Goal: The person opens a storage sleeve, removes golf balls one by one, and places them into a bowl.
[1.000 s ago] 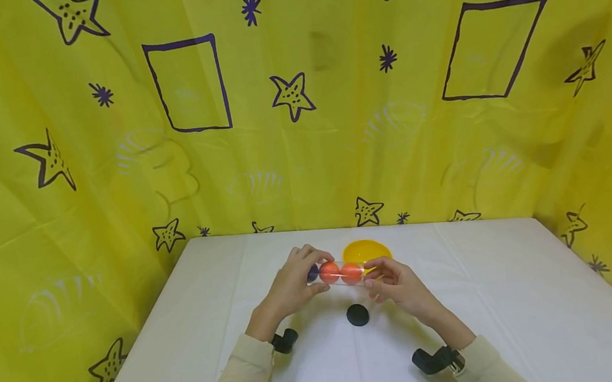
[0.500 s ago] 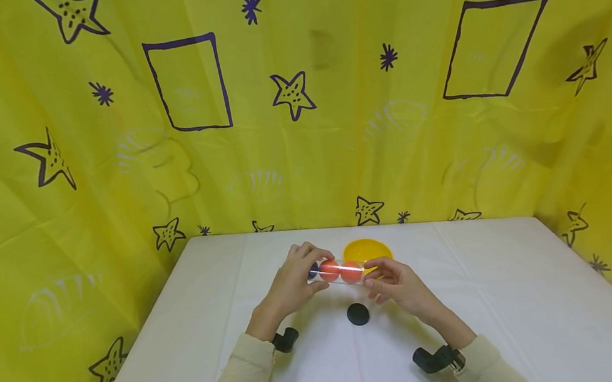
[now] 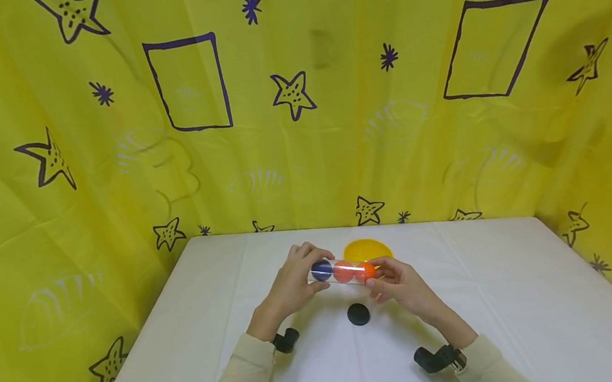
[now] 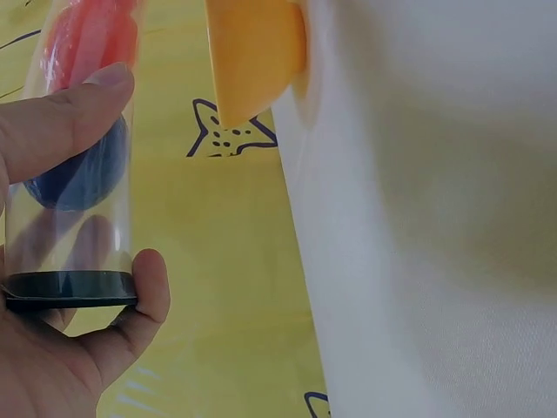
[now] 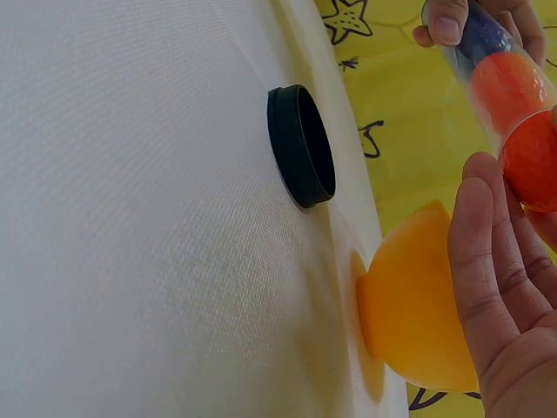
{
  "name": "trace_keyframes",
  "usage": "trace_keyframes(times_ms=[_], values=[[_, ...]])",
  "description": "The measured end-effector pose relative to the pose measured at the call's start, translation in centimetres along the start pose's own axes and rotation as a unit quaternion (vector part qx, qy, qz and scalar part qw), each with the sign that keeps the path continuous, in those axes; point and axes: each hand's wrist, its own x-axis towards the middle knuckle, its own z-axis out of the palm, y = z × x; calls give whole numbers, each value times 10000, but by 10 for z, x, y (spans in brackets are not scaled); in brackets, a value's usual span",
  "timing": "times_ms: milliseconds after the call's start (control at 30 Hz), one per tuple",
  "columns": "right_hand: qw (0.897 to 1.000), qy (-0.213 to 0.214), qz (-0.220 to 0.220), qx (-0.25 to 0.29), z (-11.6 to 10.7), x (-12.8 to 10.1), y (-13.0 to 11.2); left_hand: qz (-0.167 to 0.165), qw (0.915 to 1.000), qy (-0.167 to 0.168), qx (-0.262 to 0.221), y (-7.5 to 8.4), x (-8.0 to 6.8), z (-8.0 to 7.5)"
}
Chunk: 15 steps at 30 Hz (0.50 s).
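Observation:
My left hand (image 3: 293, 280) grips a clear plastic tube (image 4: 70, 244) with a black cap (image 4: 70, 287) on its left end. Inside lie a dark blue ball (image 3: 322, 270) and an orange-red ball (image 3: 343, 271). A second orange ball (image 5: 533, 161) sticks out of the tube's open right end. My right hand (image 3: 398, 284) pinches this ball between thumb and fingers; the thumb is mostly cut off in the right wrist view. A loose black cap (image 3: 358, 314) lies on the table below the tube.
A yellow bowl (image 3: 366, 249) stands behind the tube and my right hand on the white-covered table (image 3: 493, 295). Behind the table hangs a yellow curtain (image 3: 330, 150) with drawn stars. A black camera mount (image 3: 435, 359) sits on my right wrist.
The balls have slid to the right inside the tube, and the end one now pokes out into my right hand's fingers. More of the blue ball shows. Both hands stay nearly in place.

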Motion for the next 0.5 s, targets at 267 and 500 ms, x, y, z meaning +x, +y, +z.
trace_keyframes(times_ms=[267,500], values=[[10000,37,-2,-72,-2,0,0,-19,9999,-25,-102,-2,-1,1],[9999,8,-20,-134,-6,0,-1,-58,9998,-67,-183,-2,-1,2]])
